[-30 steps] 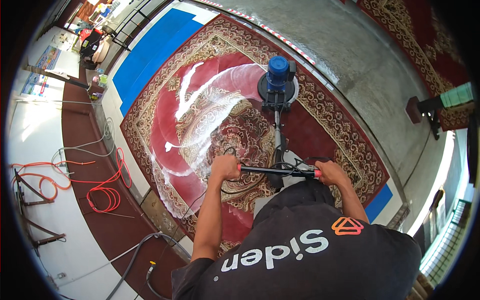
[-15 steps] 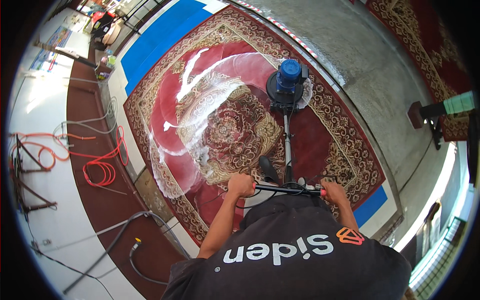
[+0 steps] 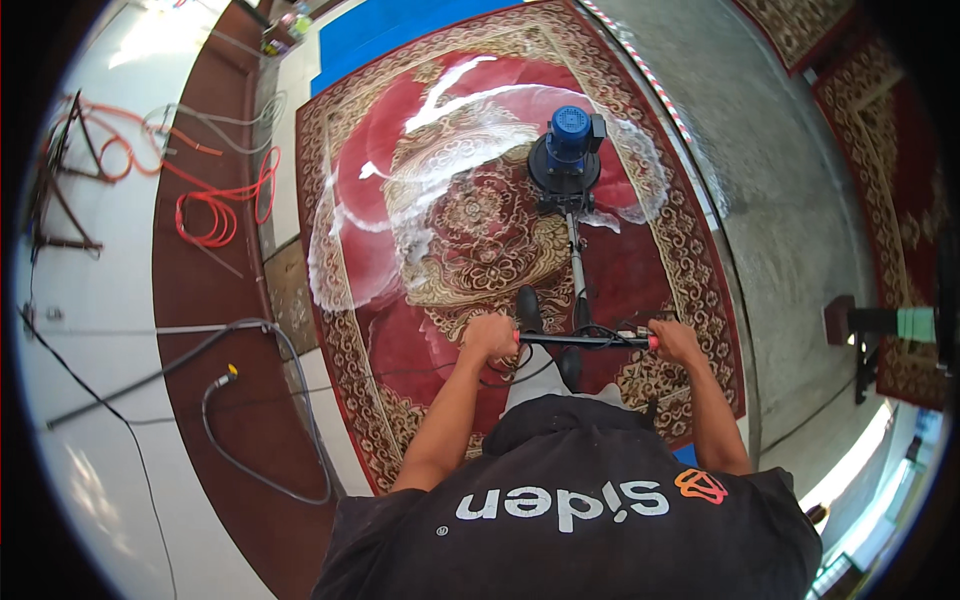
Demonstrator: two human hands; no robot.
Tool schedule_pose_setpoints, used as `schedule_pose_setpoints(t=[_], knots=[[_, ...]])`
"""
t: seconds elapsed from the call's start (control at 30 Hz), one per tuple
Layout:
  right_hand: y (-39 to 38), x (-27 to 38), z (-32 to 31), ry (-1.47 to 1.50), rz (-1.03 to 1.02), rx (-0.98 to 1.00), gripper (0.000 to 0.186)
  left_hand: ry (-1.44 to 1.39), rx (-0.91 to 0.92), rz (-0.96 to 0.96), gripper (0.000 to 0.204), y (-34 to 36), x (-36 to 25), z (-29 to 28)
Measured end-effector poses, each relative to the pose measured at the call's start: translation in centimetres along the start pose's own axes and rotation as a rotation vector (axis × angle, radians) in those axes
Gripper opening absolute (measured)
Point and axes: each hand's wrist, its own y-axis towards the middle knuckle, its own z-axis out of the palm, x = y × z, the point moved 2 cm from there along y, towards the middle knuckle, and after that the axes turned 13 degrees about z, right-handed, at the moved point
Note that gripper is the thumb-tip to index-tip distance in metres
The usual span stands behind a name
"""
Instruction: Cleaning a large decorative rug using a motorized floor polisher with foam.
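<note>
Both hands closed on the handlebar (image 3: 585,340) of a floor scrubber (image 3: 567,160): left hand (image 3: 489,336) at its left end, right hand (image 3: 676,342) at its right, each grip wrapped fully round. Scrubber head sits on the red patterned rug (image 3: 400,200), amid white foam (image 3: 440,170). Grey hose (image 3: 250,400) and orange cable (image 3: 215,205) lie on the floor left of the rug.

I see L hand (image 3: 489,337) & R hand (image 3: 677,343) gripping scrubber handlebar (image 3: 585,340); blue-motor floor scrubber (image 3: 567,152) sits on foamy red patterned rug (image 3: 400,210). Black hose (image 3: 255,440) lies left.
</note>
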Motion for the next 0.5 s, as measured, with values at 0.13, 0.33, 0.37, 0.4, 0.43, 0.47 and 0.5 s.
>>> schedule_pose_setpoints(t=[0.13,0.33,0.37,0.4,0.43,0.47,0.5], knots=[[3.6,3.6,-4.4,-0.096,-0.081,0.028,0.025,0.008,-0.079,-0.068,0.033,-0.7,3.4,-1.6],[6.8,10.7,-6.9,-0.066,-0.235,-0.044,0.018,-0.055,-0.109,-0.163,0.027,-4.5,8.2,-3.9],[7.1,12.0,-7.0,-0.074,-0.247,-0.041,0.018,-0.07,-0.112,-0.207,0.027,-5.5,9.1,-3.9],[7.6,13.4,-7.3,-0.073,-0.282,-0.063,0.016,-0.083,-0.115,-0.248,0.027,-6.5,10.1,-4.1],[7.9,14.7,-7.4,-0.071,-0.318,-0.084,0.014,-0.089,-0.12,-0.256,0.027,-7.5,11.0,-4.1],[8.1,16.1,-7.4,-0.078,-0.327,-0.081,0.014,-0.118,-0.153,-0.27,0.026,-8.8,11.8,-3.9],[8.4,17.1,-7.3,-0.081,-0.399,-0.133,0.014,-0.149,-0.188,-0.283,0.026,-9.9,12.5,-3.7]])
